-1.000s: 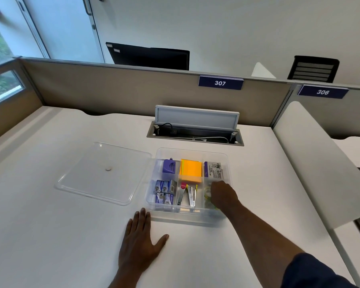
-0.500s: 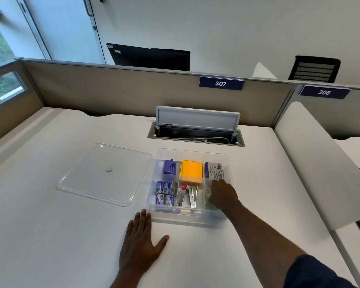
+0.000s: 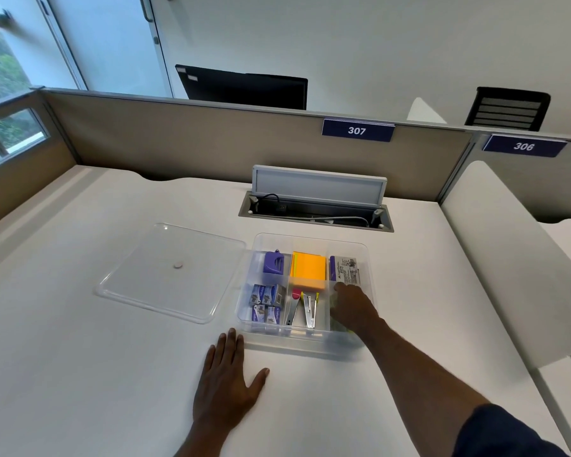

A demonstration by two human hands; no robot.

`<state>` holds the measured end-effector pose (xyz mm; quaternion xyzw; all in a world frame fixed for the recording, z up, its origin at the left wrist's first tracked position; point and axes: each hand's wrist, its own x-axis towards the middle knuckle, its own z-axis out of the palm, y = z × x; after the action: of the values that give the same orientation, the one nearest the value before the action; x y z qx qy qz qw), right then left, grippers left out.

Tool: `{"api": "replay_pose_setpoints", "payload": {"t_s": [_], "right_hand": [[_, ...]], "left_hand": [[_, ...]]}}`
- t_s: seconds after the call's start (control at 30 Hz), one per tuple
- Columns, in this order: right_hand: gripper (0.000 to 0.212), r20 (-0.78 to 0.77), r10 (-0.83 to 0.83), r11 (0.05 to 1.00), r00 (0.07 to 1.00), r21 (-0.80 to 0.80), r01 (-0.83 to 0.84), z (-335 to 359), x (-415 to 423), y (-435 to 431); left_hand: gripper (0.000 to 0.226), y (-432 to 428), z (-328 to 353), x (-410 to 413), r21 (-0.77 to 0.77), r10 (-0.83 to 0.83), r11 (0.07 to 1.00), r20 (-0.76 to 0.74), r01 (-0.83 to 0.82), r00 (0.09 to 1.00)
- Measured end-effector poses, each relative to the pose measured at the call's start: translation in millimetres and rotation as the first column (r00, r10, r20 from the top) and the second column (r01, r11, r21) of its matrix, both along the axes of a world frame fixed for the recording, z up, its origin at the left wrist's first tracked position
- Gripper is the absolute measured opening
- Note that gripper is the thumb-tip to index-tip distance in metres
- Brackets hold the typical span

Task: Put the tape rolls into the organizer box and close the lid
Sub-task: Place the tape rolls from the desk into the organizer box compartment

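The left hand (image 3: pixel 226 379) lay flat on the white desk (image 3: pixel 80 374), palm down and fingers spread, holding nothing; its fingertips stopped just short of the near wall of the clear organizer box (image 3: pixel 305 341). The right hand (image 3: pixel 351 306) reached down into the box's right-hand near compartment, knuckles up and fingers curled under. Something pale and yellowish-green showed at its edge, probably a tape roll (image 3: pixel 334 300), but whether the fingers gripped it or merely rested on it could not be told.

Just beyond the right hand, in the far right compartment, lay a purple-and-white printed packet (image 3: pixel 345 268). To the left of that hand sat staplers or staple removers (image 3: pixel 305 310) in the middle near section, with an orange pad (image 3: pixel 309 272) beyond them. Small purple boxes (image 3: pixel 266 303) filled the compartment directly ahead of the left hand, and a purple dispenser-like item (image 3: pixel 273 262) sat beyond those.

The clear lid (image 3: pixel 170 272) lay flat on the desk, off the box, ahead and to the left of the left hand, touching the box's left side or nearly so.
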<state>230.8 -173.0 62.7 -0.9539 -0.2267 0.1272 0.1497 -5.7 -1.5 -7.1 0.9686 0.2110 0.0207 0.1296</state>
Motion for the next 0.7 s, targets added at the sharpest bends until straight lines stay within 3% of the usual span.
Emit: {"api": "replay_pose_setpoints", "payload": {"t_s": [0.7], "right_hand": [[0.052, -0.025, -0.031, 0.999, 0.999, 0.008, 0.032, 13.9, 1.1, -11.7]], "left_hand": [[0.09, 0.3, -1.6, 0.0, 0.017, 0.004, 1.0, 0.018, -0.004, 1.0]]}}
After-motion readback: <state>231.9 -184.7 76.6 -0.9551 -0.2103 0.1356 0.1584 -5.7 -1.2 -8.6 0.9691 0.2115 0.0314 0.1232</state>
